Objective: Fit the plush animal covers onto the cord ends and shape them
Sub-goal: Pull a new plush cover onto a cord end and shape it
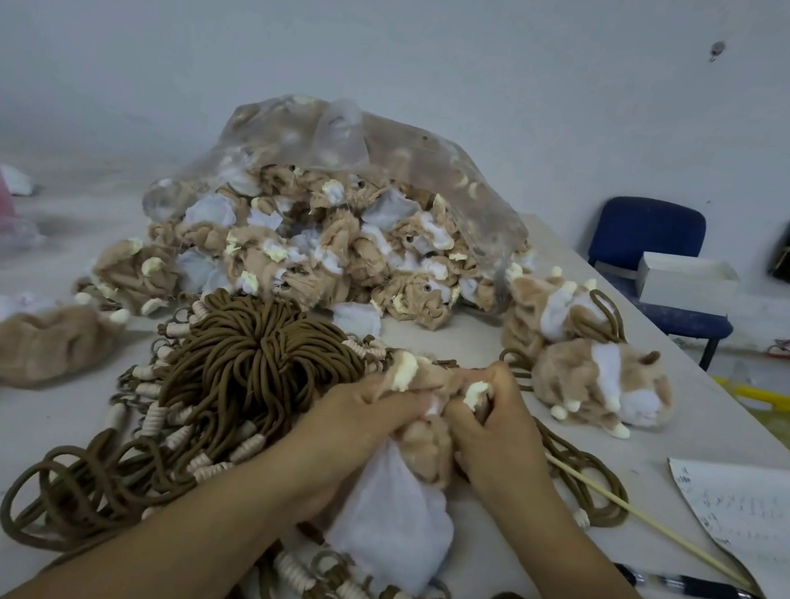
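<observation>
Both my hands grip one tan and white plush cover (406,494) at the middle of the table. My left hand (360,426) clutches its left side and my right hand (496,430) its right side, fingers curled into the tan fur. Its white part hangs toward me between my forearms. Under and left of my hands lies a big bundle of brown cords (241,369) with cream wrapped ends. Whether a cord end sits inside the cover is hidden by my fingers. Finished plush animals (600,379) on cords lie to the right.
A clear plastic bag (334,209) spills several flat covers behind the cords. More covers (37,340) lie at the left. A thin wooden stick (646,522), a pen (697,588) and a sheet of paper (757,523) lie at the right. A blue chair (649,243) stands beyond the table edge.
</observation>
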The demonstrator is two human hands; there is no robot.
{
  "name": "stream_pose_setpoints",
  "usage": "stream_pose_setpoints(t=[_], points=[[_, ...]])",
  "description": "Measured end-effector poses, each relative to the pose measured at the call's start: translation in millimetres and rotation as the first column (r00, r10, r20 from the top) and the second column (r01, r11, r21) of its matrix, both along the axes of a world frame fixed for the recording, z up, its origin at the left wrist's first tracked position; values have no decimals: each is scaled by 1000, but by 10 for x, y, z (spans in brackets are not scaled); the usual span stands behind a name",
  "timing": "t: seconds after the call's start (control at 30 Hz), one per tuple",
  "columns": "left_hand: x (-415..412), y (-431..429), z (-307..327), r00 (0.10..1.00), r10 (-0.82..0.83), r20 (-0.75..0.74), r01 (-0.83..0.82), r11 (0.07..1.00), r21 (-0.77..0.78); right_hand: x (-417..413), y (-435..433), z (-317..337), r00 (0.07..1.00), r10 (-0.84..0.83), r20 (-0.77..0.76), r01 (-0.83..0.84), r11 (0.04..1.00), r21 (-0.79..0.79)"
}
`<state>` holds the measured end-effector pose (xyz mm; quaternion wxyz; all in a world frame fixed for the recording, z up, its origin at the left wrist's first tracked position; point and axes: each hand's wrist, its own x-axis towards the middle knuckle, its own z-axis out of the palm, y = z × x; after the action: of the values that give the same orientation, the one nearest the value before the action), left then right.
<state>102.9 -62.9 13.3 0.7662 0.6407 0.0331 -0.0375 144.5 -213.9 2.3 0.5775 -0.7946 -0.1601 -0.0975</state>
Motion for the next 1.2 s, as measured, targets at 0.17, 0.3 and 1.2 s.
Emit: stream_pose_setpoints(t=[0.17, 0.3, 1.2], points=[[26, 77, 16, 987, 115, 113, -125, 988, 91, -70, 50, 34, 993, 38, 109, -33, 998, -45], [73, 89, 41, 983, 160, 87, -157, 987, -40, -50, 82, -21, 989, 19, 150, 5, 988, -154], [41, 107, 98, 1000, 6, -4, -6, 989, -150, -85, 52, 82, 998, 58, 23, -59, 997, 46]])
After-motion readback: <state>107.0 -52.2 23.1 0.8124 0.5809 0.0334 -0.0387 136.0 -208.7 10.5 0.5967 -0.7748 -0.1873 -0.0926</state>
